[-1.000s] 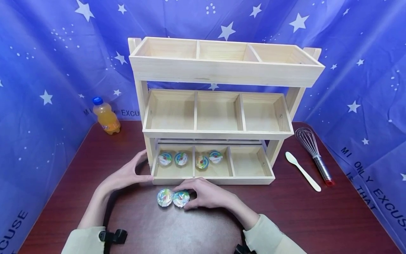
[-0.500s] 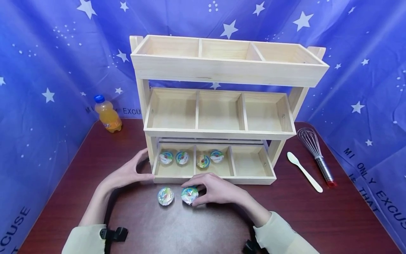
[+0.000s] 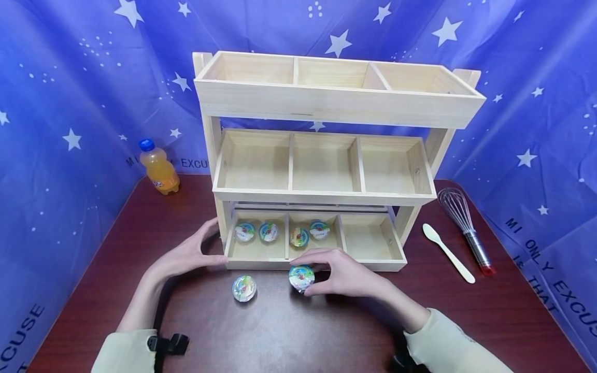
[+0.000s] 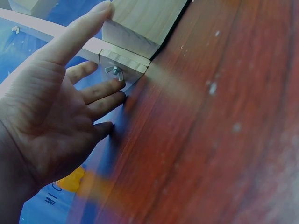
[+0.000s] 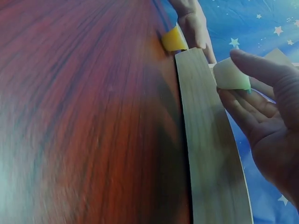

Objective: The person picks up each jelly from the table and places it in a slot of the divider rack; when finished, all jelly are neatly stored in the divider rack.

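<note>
My right hand (image 3: 342,274) pinches a small foil-lidded jelly cup (image 3: 301,278) between thumb and fingers, close to the front of the lowest tray. In the right wrist view the cup (image 5: 231,74) has a pale body and is lifted above the table. My left hand (image 3: 191,254) rests at the left end of the wooden three-tier rack (image 3: 298,106), thumb at the tray's front corner. Its other fingers (image 4: 105,105) extend loosely beside the rack's side. Another jelly cup (image 3: 244,288) stands on the table, yellowish in the right wrist view.
In the lowest tray, two jelly cups (image 3: 268,232) sit in the left compartment and two (image 3: 319,230) in the middle one. An orange drink bottle (image 3: 159,168) stands back left. A whisk (image 3: 462,223) and a cream-coloured spoon (image 3: 449,253) lie right of the rack.
My right hand has taken one jelly cup away from its neighbour, moving it right and toward the tray's middle compartment. My left hand stays at the rack's left end.
</note>
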{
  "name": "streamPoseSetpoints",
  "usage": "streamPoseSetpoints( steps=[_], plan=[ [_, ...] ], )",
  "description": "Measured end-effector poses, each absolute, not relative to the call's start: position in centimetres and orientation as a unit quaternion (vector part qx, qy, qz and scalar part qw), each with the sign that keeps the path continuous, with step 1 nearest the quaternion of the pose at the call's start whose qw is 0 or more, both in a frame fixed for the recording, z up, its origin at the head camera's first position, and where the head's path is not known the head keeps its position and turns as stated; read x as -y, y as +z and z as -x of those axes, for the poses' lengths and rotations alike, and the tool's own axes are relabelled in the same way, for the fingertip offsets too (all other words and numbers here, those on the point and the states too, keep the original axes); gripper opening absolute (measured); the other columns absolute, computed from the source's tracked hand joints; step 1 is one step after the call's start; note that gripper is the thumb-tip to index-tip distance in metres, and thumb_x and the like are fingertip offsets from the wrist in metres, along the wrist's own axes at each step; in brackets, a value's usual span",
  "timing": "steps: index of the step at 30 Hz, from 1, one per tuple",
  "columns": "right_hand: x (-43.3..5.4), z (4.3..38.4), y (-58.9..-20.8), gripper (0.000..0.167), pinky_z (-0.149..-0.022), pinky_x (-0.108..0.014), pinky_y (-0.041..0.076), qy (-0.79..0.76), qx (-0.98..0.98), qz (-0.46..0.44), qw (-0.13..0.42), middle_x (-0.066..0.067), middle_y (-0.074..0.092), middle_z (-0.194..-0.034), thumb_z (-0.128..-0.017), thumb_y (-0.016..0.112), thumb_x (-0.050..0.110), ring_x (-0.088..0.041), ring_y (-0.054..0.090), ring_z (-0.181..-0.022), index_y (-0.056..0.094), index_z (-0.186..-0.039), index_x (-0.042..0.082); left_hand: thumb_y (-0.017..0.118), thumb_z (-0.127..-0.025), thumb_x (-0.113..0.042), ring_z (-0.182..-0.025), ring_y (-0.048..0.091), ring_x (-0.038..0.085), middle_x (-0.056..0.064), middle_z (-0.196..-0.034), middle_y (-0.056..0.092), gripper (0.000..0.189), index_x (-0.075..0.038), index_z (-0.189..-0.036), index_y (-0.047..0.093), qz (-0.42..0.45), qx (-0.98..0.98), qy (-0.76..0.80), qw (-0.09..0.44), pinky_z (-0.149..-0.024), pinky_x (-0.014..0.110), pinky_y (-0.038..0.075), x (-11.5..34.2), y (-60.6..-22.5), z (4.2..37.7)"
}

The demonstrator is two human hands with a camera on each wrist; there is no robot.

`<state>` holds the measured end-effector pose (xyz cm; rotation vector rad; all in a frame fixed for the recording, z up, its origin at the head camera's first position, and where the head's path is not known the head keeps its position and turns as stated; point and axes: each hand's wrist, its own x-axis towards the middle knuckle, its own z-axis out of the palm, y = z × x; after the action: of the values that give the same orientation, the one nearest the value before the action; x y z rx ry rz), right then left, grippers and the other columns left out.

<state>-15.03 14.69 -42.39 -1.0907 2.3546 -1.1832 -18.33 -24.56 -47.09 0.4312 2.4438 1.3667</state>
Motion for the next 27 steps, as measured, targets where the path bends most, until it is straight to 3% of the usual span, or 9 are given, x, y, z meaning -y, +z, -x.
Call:
streamPoseSetpoints(
  steps=[9, 15, 27],
  plan=[
    [-16.5, 15.9, -41.7, 0.055, -0.095, -0.027, 0.06, -0.459, -0.797, 0.359, 0.16, -0.01, 0.07, -0.132, -0.082, 0.087, 0.012, -0.007, 0.067, -0.115, 0.068, -0.133, 0.007, 0.083, -0.086, -0.038, -0.159, 0.02, 0.041, 0.015, -0.171, 0.023, 0.103, -0.023, -0.164, 0.017, -0.15, -0.855, 0.473, 0.153, -0.123, 0.071, 0.016, 24.6, -47.1, 18.4],
    [-18.0, 16.7, -41.1, 0.055, -0.094, -0.024, 0.059, -0.447, -0.818, 0.338, 0.128, -0.008, 0.071, -0.131, -0.079, 0.089, 0.009, -0.003, 0.065, -0.112, 0.071, -0.13, 0.018, 0.083, -0.085, -0.038, -0.158, 0.021, 0.041, 0.016, -0.17, 0.025, 0.104, -0.021, -0.164, 0.017, -0.151, -0.856, 0.471, 0.152, -0.124, 0.071, 0.016, 24.5, -47.1, 18.4],
    [-20.9, 18.3, -40.0, 0.054, -0.089, -0.023, 0.06, -0.438, -0.841, 0.302, 0.102, -0.004, 0.075, -0.123, -0.08, 0.089, 0.015, -0.003, 0.069, -0.103, 0.071, -0.13, 0.009, 0.083, -0.085, -0.039, -0.158, 0.021, 0.041, 0.016, -0.171, 0.025, 0.104, -0.022, -0.163, 0.017, -0.146, -0.856, 0.471, 0.154, -0.124, 0.071, 0.016, 24.5, -47.1, 18.3]
  ],
)
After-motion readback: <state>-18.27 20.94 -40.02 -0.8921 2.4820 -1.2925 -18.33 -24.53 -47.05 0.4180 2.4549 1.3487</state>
